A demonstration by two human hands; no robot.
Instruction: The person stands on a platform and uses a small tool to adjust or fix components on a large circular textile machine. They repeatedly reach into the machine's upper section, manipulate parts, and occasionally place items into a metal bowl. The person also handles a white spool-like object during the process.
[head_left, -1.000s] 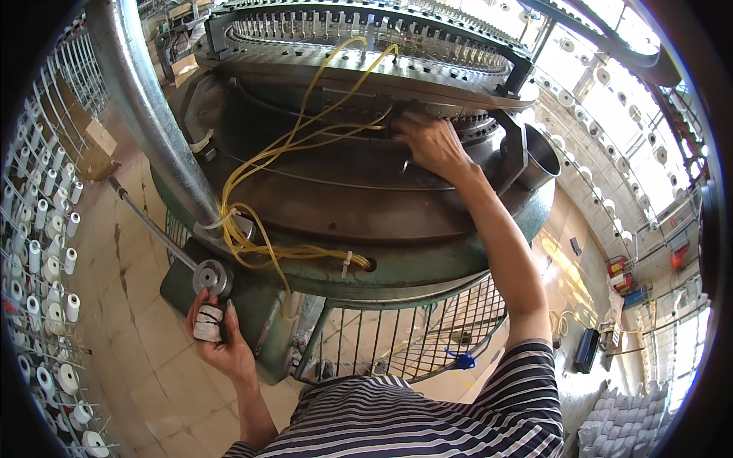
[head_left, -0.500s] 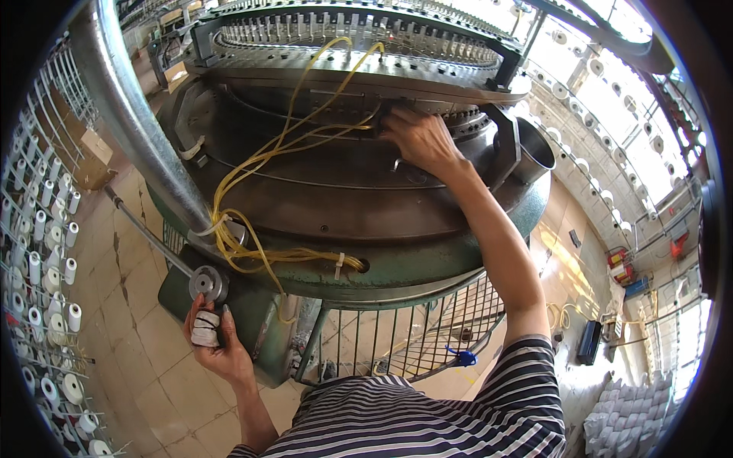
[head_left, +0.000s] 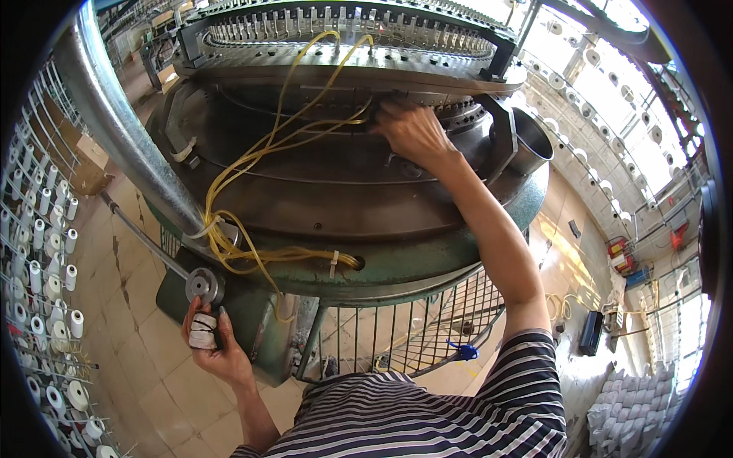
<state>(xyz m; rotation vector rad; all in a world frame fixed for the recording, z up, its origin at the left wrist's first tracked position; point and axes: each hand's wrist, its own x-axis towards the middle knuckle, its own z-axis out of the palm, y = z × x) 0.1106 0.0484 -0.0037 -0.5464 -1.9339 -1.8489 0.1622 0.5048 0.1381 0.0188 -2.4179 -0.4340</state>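
A large round knitting machine (head_left: 366, 206) with a dark metal bed fills the middle. My left hand (head_left: 229, 362) is closed around a crank handle (head_left: 202, 331) wrapped in white tape or cloth. Just beyond the fingers sits the crank's round metal hub (head_left: 204, 285), with a long rod running off to the far left. My right hand (head_left: 418, 137) reaches over the bed to the underside of the upper ring, its fingers bent against a dark part there. What the fingertips hold, if anything, is hidden. Yellow tubes (head_left: 229, 179) end close to these fingers.
A thick metal post (head_left: 126, 130) rises at the left. Metal cups (head_left: 532, 145) stand at the bed's right edge. Green bars (head_left: 405, 336) curve below the machine. White yarn cones (head_left: 53, 286) fill a rack at left, and grey sacks (head_left: 630, 412) lie at lower right.
The view has shifted slightly. My right hand's fingers have moved a little at the same spot under the ring. My left hand keeps its hold on the crank handle.
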